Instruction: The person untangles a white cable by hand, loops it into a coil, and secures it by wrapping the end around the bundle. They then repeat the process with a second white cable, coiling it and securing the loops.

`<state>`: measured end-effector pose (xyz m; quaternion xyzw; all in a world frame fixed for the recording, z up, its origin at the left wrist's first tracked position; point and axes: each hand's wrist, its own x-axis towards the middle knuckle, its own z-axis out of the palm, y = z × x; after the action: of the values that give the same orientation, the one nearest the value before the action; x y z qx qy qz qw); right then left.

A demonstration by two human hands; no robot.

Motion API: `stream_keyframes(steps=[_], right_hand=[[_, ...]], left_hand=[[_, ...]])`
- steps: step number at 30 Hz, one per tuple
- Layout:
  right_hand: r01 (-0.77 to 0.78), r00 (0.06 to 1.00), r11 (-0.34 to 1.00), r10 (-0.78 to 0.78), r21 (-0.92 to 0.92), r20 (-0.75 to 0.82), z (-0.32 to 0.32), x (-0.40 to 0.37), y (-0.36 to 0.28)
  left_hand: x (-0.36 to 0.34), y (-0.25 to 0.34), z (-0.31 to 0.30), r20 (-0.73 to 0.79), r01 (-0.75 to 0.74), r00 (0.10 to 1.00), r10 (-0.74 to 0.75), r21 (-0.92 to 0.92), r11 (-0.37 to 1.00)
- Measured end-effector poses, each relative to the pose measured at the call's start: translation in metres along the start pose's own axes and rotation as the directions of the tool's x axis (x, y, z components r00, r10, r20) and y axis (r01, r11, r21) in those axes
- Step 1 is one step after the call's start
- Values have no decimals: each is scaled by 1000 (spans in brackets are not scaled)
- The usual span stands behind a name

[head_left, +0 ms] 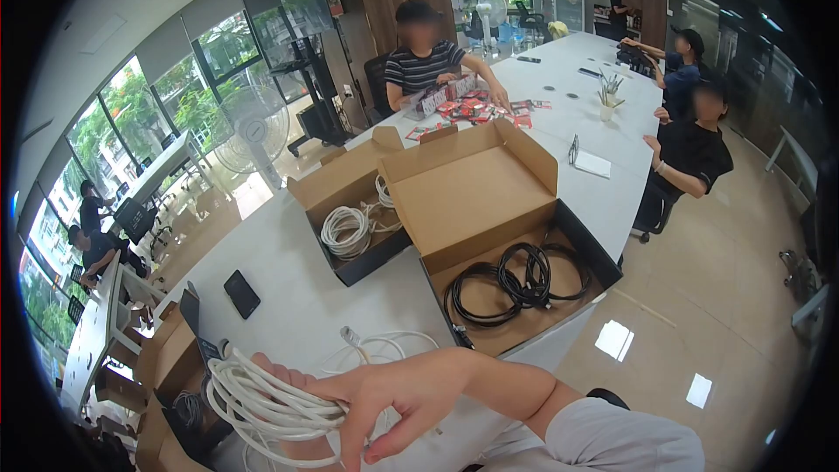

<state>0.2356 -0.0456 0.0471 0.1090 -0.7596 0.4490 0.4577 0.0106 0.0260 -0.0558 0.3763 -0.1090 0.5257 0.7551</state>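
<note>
A thick coil of white network cable [271, 402] is at the lower left, above the table. My left hand [284, 371] is mostly hidden behind the coil, its fingers bent around the strands. From the right, my right hand [389, 393] reaches across to the coil's right side. Its fingers curl around the strands there, with thumb and index finger close together near the bottom edge. A loose cable end with a clear plug [350, 336] lies just beyond my right hand, and further white loops trail on the table beside it.
Ahead stand an open box of black cables [524, 284] and an open box of white cables [350, 232]. Another open box [170, 354] is at the left, near a black phone [241, 295]. Across the white table [559, 70], a person handles red-and-white packets [476, 107]; others sit at right.
</note>
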Motion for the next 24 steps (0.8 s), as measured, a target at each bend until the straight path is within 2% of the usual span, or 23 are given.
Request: stream_keyframes(steps=[3, 6, 9, 12, 15, 19, 21, 23, 24], right_hand=[[-158, 987, 987, 158, -6, -1, 2, -2, 2], [-214, 977, 976, 214, -30, 0, 1, -2, 0], [-177, 984, 980, 176, -93, -17, 0, -1, -3], [-116, 989, 987, 106, -107, -99, 3, -1, 5], [-99, 985, 984, 76, -148, -156, 2, 1, 9], [-250, 944, 948, 193, -197, -268, 2, 2, 8], [-320, 912, 929, 249, -186, -326, -1, 0, 9], [-263, 901, 943, 163, -206, -402, -5, 0, 17], [-234, 891, 948, 120, -218, -437, -7, 0, 21]], left_hand=[[6, -4, 18, 16, 48, 999, -47, -61, 997], [13, -5, 34, -8, 99, 995, -102, -158, 983], [6, -6, 30, -105, 53, 992, -64, -109, 993], [5, -6, 34, -337, -12, 941, -32, -126, 992], [6, -15, 34, -522, -58, 836, 171, 225, 973], [6, -25, 33, -601, 14, 627, 495, 644, 765], [7, -20, 46, -484, 0, 801, 352, 589, 808], [22, -21, 79, -530, 74, 812, 243, 508, 858], [25, -19, 77, -606, 100, 760, 236, 468, 878]])
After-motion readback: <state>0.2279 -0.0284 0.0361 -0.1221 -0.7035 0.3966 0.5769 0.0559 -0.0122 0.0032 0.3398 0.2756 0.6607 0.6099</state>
